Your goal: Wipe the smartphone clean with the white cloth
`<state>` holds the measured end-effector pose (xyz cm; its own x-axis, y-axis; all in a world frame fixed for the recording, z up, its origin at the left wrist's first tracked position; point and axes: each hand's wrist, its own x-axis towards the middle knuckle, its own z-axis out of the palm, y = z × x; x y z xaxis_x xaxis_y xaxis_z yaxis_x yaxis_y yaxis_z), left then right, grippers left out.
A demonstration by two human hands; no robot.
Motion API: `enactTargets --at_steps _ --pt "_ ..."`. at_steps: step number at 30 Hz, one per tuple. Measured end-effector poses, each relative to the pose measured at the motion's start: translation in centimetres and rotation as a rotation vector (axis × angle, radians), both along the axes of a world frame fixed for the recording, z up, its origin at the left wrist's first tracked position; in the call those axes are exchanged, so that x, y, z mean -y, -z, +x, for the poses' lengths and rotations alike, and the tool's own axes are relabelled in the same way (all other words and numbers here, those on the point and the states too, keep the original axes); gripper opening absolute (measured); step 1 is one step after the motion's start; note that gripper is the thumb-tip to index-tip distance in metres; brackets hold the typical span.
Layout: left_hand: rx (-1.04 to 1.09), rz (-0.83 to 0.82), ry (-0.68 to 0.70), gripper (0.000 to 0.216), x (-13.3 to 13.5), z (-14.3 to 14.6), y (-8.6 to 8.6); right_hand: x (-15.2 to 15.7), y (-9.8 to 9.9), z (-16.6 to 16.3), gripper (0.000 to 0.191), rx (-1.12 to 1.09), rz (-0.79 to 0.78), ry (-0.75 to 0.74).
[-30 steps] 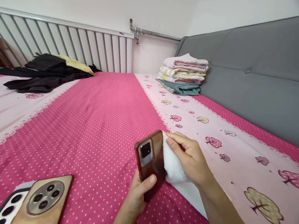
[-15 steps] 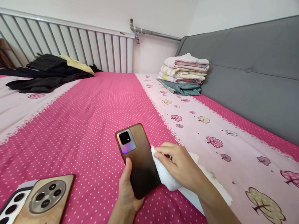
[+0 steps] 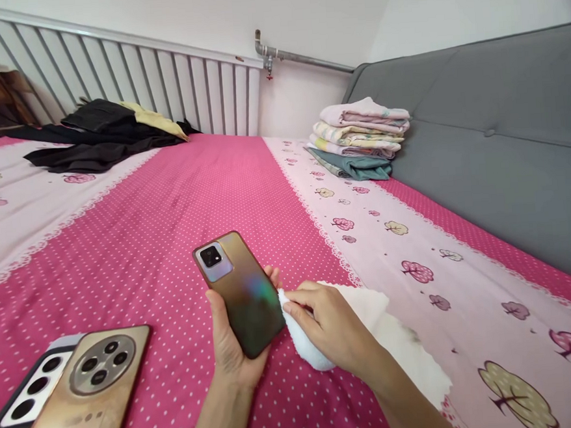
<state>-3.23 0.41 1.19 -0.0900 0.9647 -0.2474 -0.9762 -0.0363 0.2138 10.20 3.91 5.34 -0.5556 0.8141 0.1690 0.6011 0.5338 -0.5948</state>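
Observation:
A smartphone [image 3: 245, 298] with a shiny brown-gold back rests in my left hand [image 3: 236, 351], its camera block at the upper left. My left thumb lies along the near left edge and fingertips show past the right edge. Pinched in my right hand [image 3: 330, 325] is a white cloth [image 3: 304, 340], bunched beside the phone's lower right edge. Whether the cloth touches the phone I cannot tell. Behind my right wrist, more white fabric [image 3: 370, 302] lies spread on the bed.
Two more phones lie at the lower left: a gold phone [image 3: 90, 394] overlapping a black-and-white one [image 3: 36, 391]. Folded clothes [image 3: 361, 137] are stacked by the grey headboard [image 3: 492, 95]. Dark clothes [image 3: 99, 136] lie near the radiator [image 3: 159, 79]. A pink dotted sheet [image 3: 205, 187] covers the bed.
The phone has moved left and tilted further, with fingertips of my left hand now showing at its right edge. My right hand has shifted slightly left with the cloth.

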Motion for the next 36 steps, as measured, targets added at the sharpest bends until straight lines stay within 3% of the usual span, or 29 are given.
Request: enactTargets --at_steps 7,10,17,24,27,30,36 --pt "-0.024 -0.134 -0.081 0.090 -0.6 -0.2 -0.8 0.0 0.7 -0.4 0.014 -0.116 -0.097 0.109" --pt "-0.090 -0.187 -0.102 0.090 -0.6 0.0 -1.2 -0.2 0.6 -0.2 0.019 -0.204 -0.205 0.163" --pt "-0.145 -0.219 -0.101 0.082 -0.6 0.6 -1.5 -0.3 -0.1 0.7 0.015 -0.325 -0.339 0.121" --pt "-0.117 -0.197 -0.017 0.093 -0.5 1.0 -0.6 1.1 -0.9 -0.3 0.010 -0.398 -0.320 0.059" --pt "-0.050 -0.213 0.034 0.098 -0.5 1.1 -0.4 2.0 -1.1 -0.8 0.012 -0.401 -0.212 0.008" --pt "-0.022 -0.211 0.028 0.092 -0.5 1.2 -0.4 2.4 -1.2 -1.0 0.015 -0.380 -0.124 -0.026" --pt "-0.111 -0.245 0.018 0.076 -0.7 1.6 -0.8 2.0 -1.4 -0.4 0.014 -0.314 -0.156 -0.017"
